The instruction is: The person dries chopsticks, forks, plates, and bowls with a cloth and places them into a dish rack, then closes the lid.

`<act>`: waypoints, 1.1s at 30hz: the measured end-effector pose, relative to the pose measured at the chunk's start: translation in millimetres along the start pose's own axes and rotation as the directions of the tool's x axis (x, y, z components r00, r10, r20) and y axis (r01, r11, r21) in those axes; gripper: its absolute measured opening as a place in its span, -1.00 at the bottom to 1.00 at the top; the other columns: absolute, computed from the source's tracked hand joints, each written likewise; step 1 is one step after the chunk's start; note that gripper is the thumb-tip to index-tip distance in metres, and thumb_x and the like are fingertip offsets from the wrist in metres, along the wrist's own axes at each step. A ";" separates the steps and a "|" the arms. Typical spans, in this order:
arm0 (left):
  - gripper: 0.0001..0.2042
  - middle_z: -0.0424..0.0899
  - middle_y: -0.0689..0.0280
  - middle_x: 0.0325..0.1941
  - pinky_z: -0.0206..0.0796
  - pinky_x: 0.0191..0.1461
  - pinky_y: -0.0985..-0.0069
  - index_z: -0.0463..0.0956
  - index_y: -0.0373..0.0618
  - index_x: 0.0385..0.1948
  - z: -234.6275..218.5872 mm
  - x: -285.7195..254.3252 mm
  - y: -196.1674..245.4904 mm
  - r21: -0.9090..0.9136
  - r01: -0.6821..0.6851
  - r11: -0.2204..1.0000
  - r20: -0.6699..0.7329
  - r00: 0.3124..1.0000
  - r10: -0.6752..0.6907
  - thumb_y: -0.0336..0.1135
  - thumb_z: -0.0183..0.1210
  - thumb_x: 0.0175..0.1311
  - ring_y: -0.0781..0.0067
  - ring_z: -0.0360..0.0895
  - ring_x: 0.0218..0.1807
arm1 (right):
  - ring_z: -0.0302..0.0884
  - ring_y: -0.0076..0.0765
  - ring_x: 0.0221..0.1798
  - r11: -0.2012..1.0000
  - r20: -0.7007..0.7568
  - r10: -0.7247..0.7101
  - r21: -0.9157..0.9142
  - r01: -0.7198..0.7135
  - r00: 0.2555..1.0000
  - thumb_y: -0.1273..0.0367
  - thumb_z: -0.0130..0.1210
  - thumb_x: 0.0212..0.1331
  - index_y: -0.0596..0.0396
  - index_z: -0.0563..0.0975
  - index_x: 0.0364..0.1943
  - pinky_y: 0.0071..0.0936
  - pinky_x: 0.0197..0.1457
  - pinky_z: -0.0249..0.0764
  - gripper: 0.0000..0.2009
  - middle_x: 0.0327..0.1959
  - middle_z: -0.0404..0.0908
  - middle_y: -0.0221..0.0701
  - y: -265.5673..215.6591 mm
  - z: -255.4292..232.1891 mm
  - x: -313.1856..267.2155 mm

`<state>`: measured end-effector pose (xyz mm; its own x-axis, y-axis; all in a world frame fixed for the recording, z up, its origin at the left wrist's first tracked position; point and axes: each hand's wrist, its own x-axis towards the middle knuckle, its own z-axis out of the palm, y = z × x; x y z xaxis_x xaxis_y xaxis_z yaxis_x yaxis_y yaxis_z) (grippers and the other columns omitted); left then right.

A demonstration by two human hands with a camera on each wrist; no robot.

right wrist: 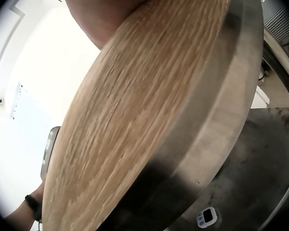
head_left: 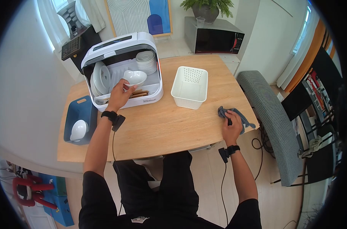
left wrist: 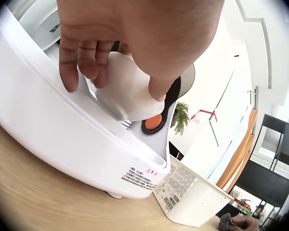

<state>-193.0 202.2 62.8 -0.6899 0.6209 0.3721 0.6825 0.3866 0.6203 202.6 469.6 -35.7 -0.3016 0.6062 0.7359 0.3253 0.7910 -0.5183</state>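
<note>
In the head view my left hand [head_left: 119, 96] pinches a white bowl [head_left: 135, 78] by its side, over the front part of a white dish cabinet [head_left: 155, 100] with its lid raised. The left wrist view has the thumb on one side of the bowl [left wrist: 127, 91] and the fingers on the other. Large white plates [head_left: 101, 78] stand upright at the cabinet's left, and a stack of small white dishes [head_left: 146, 65] sits at its back right. Wooden-handled utensils [head_left: 142, 93] lie in the front tray. At the table's right edge my right hand [head_left: 232, 128] grips a grey cloth [head_left: 221, 111].
A white perforated basket [head_left: 189, 100] stands right of the cabinet on the wooden table [head_left: 169, 128]. Left of the cabinet is a blue bin [head_left: 75, 114] holding nested white bowls [head_left: 79, 130]. A microwave [head_left: 215, 36] sits behind; a checkered bench [head_left: 271, 122] flanks the right side.
</note>
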 end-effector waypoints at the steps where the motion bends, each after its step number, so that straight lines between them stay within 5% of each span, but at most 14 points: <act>1: -0.57 0.63 0.16 -0.39 0.39 -0.29 0.38 0.49 -0.19 -0.18 2.4 1.7 -5.8 0.000 -0.011 1.000 -0.011 1.000 0.011 0.02 0.34 0.25 0.29 0.56 -0.40 | 0.62 -0.10 0.00 1.000 0.000 0.002 -0.002 -0.002 1.000 0.63 0.23 0.01 0.06 0.67 -0.24 -0.26 0.05 0.53 -0.77 -0.07 0.70 -0.33 -0.1 -0.1 0.3; 21: -0.52 0.57 0.04 -0.22 0.45 -0.10 0.22 0.51 -0.22 -0.09 10.9 6.8 -21.5 0.211 -0.097 0.973 -0.045 0.993 0.108 0.10 0.19 0.35 0.09 0.61 -0.23 | 0.62 -0.09 0.04 1.000 0.022 0.015 -0.018 -0.015 1.000 0.64 0.22 0.02 0.12 0.65 -0.23 -0.26 0.15 0.51 -0.78 -0.05 0.69 -0.28 0.7 0.9 -0.4; 33: -0.56 0.55 0.03 -0.22 0.42 -0.07 0.21 0.65 -0.07 -0.06 8.1 3.5 -30.2 0.289 -0.066 0.955 -0.011 0.997 0.072 0.11 0.23 0.30 0.03 0.58 -0.18 | 0.62 -0.07 0.06 0.999 0.034 0.007 -0.048 -0.006 0.999 0.62 0.22 0.02 0.09 0.65 -0.21 -0.22 0.17 0.50 -0.77 -0.05 0.70 -0.30 1.2 0.1 0.7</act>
<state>-214.1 198.2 39.8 -0.6412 0.6401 0.4233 0.7673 0.5251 0.3682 202.6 471.0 -35.9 -0.3295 0.6143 0.7169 0.3697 0.7827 -0.5007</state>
